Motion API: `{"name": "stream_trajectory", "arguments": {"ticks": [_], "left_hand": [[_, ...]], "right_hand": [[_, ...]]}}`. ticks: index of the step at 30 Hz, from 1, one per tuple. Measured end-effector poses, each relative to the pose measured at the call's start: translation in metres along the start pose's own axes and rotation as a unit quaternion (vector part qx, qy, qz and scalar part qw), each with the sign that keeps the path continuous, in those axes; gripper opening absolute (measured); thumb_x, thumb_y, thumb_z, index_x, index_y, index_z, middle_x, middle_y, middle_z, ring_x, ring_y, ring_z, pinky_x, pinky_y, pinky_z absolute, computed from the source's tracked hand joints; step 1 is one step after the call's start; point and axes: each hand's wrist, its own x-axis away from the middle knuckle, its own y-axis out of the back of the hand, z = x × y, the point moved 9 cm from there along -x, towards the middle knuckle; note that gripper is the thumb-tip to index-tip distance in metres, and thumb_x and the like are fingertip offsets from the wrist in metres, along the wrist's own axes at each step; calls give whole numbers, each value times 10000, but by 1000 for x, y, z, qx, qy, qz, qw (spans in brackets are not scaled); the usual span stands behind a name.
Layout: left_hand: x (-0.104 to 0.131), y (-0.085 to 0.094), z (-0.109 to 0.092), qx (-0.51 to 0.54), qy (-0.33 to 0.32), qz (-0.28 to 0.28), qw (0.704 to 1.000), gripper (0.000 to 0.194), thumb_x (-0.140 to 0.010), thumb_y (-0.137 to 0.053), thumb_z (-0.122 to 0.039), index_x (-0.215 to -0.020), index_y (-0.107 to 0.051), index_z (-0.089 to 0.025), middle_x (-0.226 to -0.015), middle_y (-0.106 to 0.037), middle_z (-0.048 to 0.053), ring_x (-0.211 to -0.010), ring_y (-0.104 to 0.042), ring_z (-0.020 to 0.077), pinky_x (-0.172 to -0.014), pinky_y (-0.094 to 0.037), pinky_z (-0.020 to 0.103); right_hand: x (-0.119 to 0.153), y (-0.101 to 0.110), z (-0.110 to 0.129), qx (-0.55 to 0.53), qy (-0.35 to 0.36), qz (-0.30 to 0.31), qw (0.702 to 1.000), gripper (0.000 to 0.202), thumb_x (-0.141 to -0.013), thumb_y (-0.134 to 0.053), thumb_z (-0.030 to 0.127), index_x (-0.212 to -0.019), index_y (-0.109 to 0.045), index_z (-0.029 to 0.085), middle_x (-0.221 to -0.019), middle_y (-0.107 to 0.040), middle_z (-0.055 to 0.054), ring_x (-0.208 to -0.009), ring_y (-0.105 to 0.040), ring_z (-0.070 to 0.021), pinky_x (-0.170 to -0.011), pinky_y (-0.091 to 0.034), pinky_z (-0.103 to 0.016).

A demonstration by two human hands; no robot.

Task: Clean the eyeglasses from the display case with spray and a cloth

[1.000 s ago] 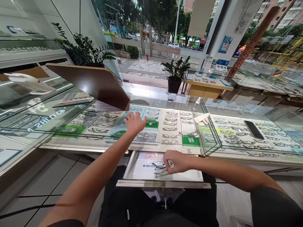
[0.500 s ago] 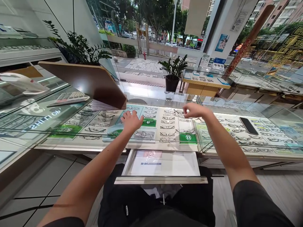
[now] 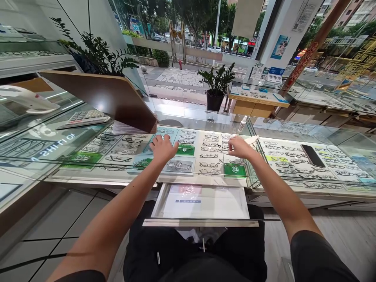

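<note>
My left hand (image 3: 164, 149) is spread open, palm down, on or just above the glass counter, over the display of eyeglasses. My right hand (image 3: 240, 147) is closed, its fingers curled in a pinch. A thin dark pair of eyeglasses (image 3: 222, 146) shows at its fingertips, mostly hidden by the hand and hard to tell from the frames under the glass. Beside that hand lies a white cloth or tissue (image 3: 252, 140). A small spray bottle (image 3: 242, 123) stands just behind it.
A drawer (image 3: 202, 222) stands open above my lap with papers inside. The back of a tilted board (image 3: 111, 100) rises at the left, beside a calculator (image 3: 88, 117). A phone (image 3: 313, 156) lies on the right counter. A potted plant (image 3: 215, 88) stands beyond.
My right hand has come lower and nearer to me, the dark eyeglasses moving with it. The bottle and white cloth now show more fully. My left hand stays in place.
</note>
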Motion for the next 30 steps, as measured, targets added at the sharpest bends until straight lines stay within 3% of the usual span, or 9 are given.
{"name": "stream_trajectory", "arguments": {"ticks": [18, 25, 30], "left_hand": [[0, 0, -1, -3, 5, -1, 1000, 666, -963, -396, -588, -1427, -562, -140, -1513, -478, 305, -1437, -395, 502, -1128, -345, 628], [2, 1, -1, -8, 10, 2, 1000, 654, -973, -400, -579, -1433, -556, -143, -1525, -468, 295, -1441, -392, 493, -1133, -346, 617], [2, 3, -2, -3, 10, 1, 1000, 647, -968, -406, -565, -1429, -562, -138, -1509, -475, 304, -1429, -393, 493, -1131, -344, 625]], "right_hand": [[8, -11, 0, -26, -19, 7, 999, 88, -841, -730, 225, -799, -655, 208, -1084, -674, -105, -1090, -577, -315, -1011, -405, -457], [17, 9, -23, -67, -18, 8, 998, 212, -789, -775, 304, -977, -699, 239, -1251, -637, -79, -1178, -565, -310, -1003, -449, -420], [18, 13, -32, -64, -25, -15, 998, 24, -833, -719, 242, -824, -730, 222, -1265, -665, -79, -1221, -556, -318, -1095, -389, -476]]}}
